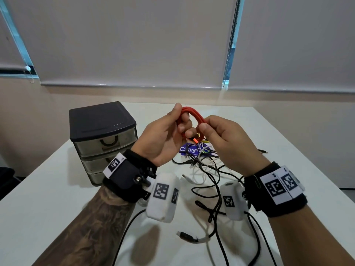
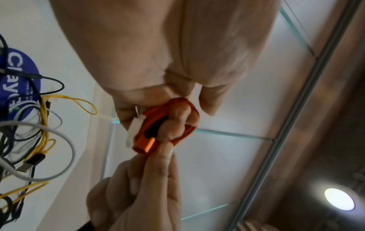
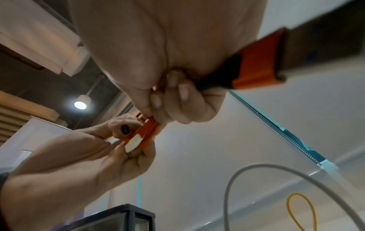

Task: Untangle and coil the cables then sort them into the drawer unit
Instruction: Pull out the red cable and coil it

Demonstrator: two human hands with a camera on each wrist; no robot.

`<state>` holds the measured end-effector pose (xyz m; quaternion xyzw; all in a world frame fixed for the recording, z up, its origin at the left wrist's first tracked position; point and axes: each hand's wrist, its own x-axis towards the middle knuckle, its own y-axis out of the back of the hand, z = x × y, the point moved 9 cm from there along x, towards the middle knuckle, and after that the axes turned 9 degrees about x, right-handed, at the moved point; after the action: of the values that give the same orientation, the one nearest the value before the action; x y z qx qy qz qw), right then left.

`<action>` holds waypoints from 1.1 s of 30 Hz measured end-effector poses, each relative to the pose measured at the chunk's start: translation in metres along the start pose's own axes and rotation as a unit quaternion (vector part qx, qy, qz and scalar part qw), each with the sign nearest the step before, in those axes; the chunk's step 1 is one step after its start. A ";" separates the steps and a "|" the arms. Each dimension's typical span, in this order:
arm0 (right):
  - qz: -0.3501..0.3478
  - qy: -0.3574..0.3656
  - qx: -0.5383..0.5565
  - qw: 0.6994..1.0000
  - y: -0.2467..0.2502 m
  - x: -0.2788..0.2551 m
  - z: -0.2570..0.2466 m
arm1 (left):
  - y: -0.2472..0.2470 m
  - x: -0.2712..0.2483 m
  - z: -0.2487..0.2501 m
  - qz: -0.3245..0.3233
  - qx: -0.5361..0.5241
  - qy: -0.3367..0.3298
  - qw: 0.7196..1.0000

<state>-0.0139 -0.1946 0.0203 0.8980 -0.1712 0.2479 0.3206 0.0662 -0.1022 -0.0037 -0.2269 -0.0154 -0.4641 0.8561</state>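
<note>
Both hands hold a coiled orange-red cable (image 1: 189, 112) above the table. My left hand (image 1: 169, 131) has its fingers curled through the coil (image 2: 187, 123), thumb on top. My right hand (image 1: 215, 133) pinches the coil's right side near its orange plug (image 1: 194, 140). In the left wrist view the orange plug (image 2: 144, 145) and a white tab (image 2: 134, 131) lie against the loops. The right wrist view shows the coil (image 3: 148, 132) between both hands. The drawer unit (image 1: 103, 135), dark-topped with three closed clear drawers, stands to the left.
A tangle of black, white and yellow cables (image 1: 203, 166) lies on the white table (image 1: 57, 198) under my hands, partly over a blue sticker (image 1: 189, 149). More black cables (image 1: 217, 210) trail toward the near edge. A loose plug (image 1: 262, 151) lies right.
</note>
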 end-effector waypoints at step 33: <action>0.145 -0.114 0.511 0.839 0.004 0.001 0.043 | -0.003 -0.004 -0.019 -0.072 -0.108 0.091 0.987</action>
<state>0.0000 -0.2259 -0.0060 0.9210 -0.1839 0.2401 -0.2457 0.0581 -0.1079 -0.0204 -0.2737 0.0963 -0.5424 0.7884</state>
